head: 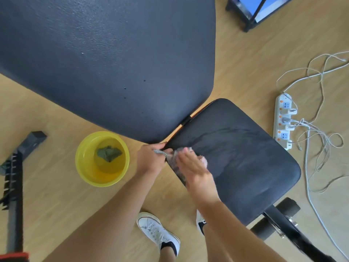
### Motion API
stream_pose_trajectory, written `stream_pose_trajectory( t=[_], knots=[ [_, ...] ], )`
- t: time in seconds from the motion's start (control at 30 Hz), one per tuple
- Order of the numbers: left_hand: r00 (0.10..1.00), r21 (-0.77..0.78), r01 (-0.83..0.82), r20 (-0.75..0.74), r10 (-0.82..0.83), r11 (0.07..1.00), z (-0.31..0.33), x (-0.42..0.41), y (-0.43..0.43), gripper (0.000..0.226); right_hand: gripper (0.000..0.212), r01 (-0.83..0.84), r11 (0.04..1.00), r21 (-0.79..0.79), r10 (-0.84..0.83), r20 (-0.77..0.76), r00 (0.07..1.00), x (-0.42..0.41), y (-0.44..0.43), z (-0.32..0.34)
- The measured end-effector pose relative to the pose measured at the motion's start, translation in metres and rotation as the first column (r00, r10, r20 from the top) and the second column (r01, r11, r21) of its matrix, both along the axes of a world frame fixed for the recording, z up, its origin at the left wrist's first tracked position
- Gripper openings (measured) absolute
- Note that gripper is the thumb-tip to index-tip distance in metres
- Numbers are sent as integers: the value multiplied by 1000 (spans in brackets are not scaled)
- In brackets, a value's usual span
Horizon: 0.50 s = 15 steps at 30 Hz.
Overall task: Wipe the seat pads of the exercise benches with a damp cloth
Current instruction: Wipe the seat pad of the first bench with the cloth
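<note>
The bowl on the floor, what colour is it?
Yellow. The bowl shows best in the head view.

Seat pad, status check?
Right hand presses cloth on seat pad corner. Left hand grips pad edge. Nothing in the way.

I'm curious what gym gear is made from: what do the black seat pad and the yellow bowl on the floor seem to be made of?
The seat pad looks like matte black vinyl or faux leather over padding: fine pebbled grain, with darker wet streaks. The yellow bowl looks like glossy, slightly translucent plastic: smooth moulded walls with light glowing through.
</note>
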<state>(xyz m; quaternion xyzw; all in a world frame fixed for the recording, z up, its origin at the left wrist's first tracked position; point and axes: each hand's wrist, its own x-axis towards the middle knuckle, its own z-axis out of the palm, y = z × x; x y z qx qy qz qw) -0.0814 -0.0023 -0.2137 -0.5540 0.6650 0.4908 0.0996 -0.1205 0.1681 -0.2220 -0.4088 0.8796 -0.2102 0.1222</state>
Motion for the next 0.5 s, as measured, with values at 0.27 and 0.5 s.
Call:
stream_pose_trajectory(
  t=[0.27,0.5],
  knots=[
    [999,39,-48,-13,49,998,-3,1,1,49,65,111,990,82,-104,-88,991,-115,88,9],
    [997,60,-9,82,4,998,-3,3,-5,8,42,65,996,53,-68,46,997,-12,-51,-14]
  ],
)
